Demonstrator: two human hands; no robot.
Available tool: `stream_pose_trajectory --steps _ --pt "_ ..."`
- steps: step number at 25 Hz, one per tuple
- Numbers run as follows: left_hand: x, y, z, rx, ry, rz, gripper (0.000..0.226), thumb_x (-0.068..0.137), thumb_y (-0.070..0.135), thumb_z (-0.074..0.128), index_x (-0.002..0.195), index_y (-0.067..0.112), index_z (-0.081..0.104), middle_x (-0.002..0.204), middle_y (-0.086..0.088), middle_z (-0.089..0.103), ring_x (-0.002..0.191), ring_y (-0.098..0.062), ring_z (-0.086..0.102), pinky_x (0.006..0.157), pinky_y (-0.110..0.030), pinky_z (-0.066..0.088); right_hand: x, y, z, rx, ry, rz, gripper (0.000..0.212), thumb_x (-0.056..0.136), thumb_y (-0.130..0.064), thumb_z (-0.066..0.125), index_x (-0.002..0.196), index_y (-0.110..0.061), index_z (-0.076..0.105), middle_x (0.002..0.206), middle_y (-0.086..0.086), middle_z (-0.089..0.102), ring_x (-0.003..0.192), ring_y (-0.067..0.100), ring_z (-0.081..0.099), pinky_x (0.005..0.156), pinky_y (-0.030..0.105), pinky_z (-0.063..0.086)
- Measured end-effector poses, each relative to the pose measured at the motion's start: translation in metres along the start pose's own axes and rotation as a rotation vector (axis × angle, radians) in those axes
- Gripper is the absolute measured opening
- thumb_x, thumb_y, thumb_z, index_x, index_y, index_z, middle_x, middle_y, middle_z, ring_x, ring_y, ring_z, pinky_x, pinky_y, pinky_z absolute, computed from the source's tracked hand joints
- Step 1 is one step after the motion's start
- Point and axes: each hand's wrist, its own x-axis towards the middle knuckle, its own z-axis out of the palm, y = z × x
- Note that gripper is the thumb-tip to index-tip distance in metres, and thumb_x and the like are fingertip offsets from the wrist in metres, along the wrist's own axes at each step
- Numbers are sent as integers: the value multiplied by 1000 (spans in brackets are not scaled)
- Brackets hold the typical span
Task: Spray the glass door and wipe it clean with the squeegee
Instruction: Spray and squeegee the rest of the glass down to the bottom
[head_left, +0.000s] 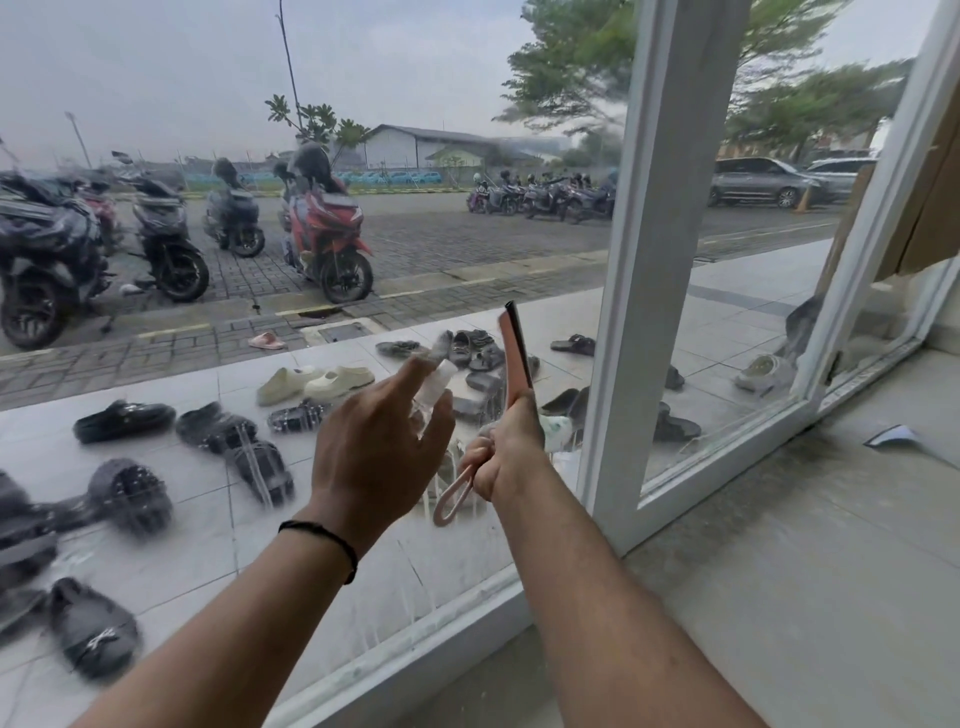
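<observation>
Two bare forearms reach fwd from the bottom edge toward a glass door. A thin black band circles the left wrist. Left hand grips a small clear spray bottle, forefinger raised up near its white top, other fingers curled round the body; nozzle end sits close to the pane. Right hand, just beside the left, is fisted round a pink squeegee; blade stands nearly upright above the fist w/ a dark rubber edge, and the looped handle end hangs below the fingers.

Glass is wet: misty patches and drip runs streak the lower pane, esp. below both hands. White door frame rises just right of the hands; a second pane lies beyond it.

Outside, thru the glass: sandals and clogs scattered on pale tiles, parked scooters on paving, cars and trees farther off. Inside floor at right is pale tile.
</observation>
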Motion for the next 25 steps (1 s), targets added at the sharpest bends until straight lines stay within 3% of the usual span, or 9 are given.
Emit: stream_pose_trajectory --steps 3,8,12,15,19,23,25 --pt "-10 -10 -20 4 7 5 19 98 30 58 114 19 58 67 6 64 51 -10 53 46 -17 35 -14 24 12 -39 11 18 72 89 -75 40 92 -5 55 38 -3 29 28 7 23 31 14 22" --pt "-25 -25 -46 87 12 -18 18 99 29 58 112 16 61 67 12 59 52 -2 37 51 -6 18 -32 61 26 -103 12 55 72 87 -79 37 79 -8 47 38 -3 30 29 8 24 34 17 22" --pt "-43 -37 -61 101 -38 -32 22 96 33 56 111 18 61 66 7 63 51 -4 44 51 -6 19 -42 93 35 -137 -5 60 79 88 -78 37 95 -1 53 36 -2 32 30 8 26 35 18 24" --pt "-50 -42 -69 103 -68 -38 24 97 36 52 111 19 60 63 13 53 50 -3 43 50 -7 18 -48 104 36 -135 -15 62 80 89 -77 34 104 -2 56 35 -2 33 29 8 27 34 18 25" --pt "-37 -32 -67 120 -79 -36 23 98 37 51 110 20 63 66 6 65 48 -14 59 48 -15 23 -50 84 25 -118 44 58 74 92 -70 32 108 -5 62 48 1 40 30 8 27 35 17 26" --pt "-15 -6 -43 98 -66 11 20 101 31 54 114 16 59 69 4 62 49 -20 57 45 -15 20 -44 41 0 -19 98 14 61 93 -64 33 96 -9 59 35 -3 39 30 8 25 35 18 25" --pt "-7 5 -26 70 -85 30 24 101 34 53 117 16 58 70 2 60 50 -22 56 45 -21 27 -36 14 -11 26 115 30 55 91 -60 33 87 -10 55 33 -2 33 29 9 23 35 17 23"
